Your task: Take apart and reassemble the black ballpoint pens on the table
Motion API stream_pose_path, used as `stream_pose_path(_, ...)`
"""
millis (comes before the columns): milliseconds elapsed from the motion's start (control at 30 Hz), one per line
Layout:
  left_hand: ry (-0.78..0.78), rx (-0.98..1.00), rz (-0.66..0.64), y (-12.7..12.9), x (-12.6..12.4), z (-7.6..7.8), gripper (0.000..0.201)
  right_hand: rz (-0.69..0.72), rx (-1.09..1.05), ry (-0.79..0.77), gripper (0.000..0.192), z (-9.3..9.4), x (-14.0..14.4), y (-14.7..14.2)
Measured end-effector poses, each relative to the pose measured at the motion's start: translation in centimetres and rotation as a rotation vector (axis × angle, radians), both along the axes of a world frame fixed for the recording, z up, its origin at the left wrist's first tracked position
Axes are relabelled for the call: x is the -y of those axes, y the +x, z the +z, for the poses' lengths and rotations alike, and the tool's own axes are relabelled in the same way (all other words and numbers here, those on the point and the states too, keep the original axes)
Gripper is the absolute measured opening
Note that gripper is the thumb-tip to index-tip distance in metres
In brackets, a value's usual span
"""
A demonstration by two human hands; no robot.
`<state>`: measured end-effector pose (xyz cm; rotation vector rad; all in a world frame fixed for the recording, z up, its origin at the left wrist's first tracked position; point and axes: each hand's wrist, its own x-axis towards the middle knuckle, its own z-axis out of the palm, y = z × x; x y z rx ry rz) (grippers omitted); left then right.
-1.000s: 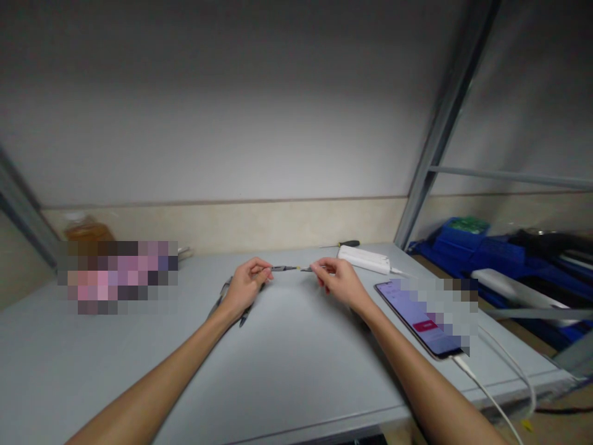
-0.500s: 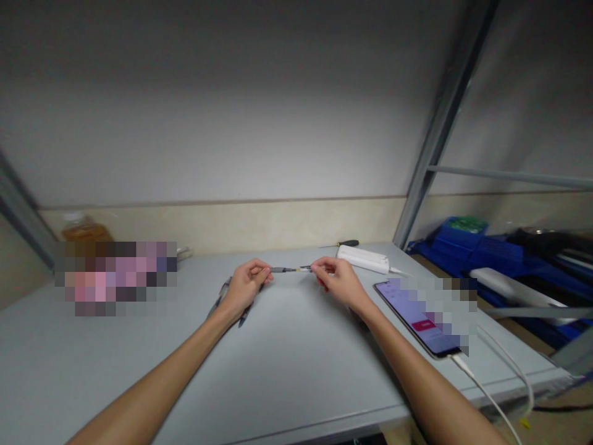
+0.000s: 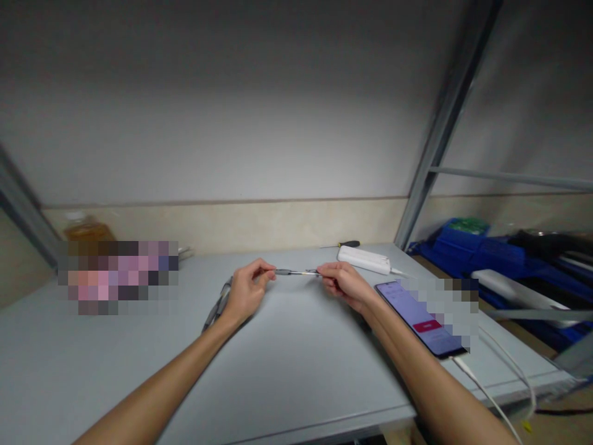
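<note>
A slim pen with a grey grip section and a clear barrel is held level above the desk, between my two hands. My left hand pinches its grey end between thumb and fingertips. At the other end, by the clip, my right hand has its fingers closed on the pen. More pens lie on the desk beside my left wrist, partly covered by the hand and forearm. A dark object under my right forearm is mostly hidden.
A phone with a lit screen and a white cable lies at the right. Behind it are a white power strip and a screwdriver. A bottle of amber liquid and a blurred-out pink item stand at the left. A metal post rises at the right.
My right hand has turned and shifted slightly right. The yellowish spot mid-pen no longer shows, and the pen's parts now appear as one continuous line. My left hand stays nearly in place.
</note>
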<state>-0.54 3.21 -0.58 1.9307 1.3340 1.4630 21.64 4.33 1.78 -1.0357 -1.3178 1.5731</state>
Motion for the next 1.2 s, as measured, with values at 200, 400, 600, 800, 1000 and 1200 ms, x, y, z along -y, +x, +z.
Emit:
stream_pose_path(200, 0.150, -0.149, 0.017, 0.2, 0.6, 0.3, 0.010, -0.106, -0.103, -0.042, 0.030, -0.5, -0.3, -0.3)
stream_pose_path(400, -0.044, 0.046, -0.019, 0.3, 0.0, 0.0, 0.013, -0.186, -0.093, 0.149, 0.035, 0.3, 0.0, -0.3)
stream_pose_path(600, -0.177, 0.213, -0.093, -0.3, -1.0, -0.6, 0.020, -0.162, 0.150, 0.333, 0.032, -0.5, -0.2, -0.4)
stream_pose_path(800, -0.186, 0.209, -0.060, -0.3, -0.8, -0.2, 0.019, -0.102, 0.282, 0.378, 0.032, -0.7, -0.2, -0.4)
stream_pose_path(1000, -0.086, 0.114, -0.002, 0.1, -0.1, 0.2, 0.014, -0.061, 0.159, 0.254, 0.036, -0.4, 0.1, -0.2)
stream_pose_path(1200, -0.056, -0.055, -0.069, 0.4, 0.5, 0.3, 0.014, -0.199, -0.058, 0.173, 0.033, -0.1, -0.1, -0.3)
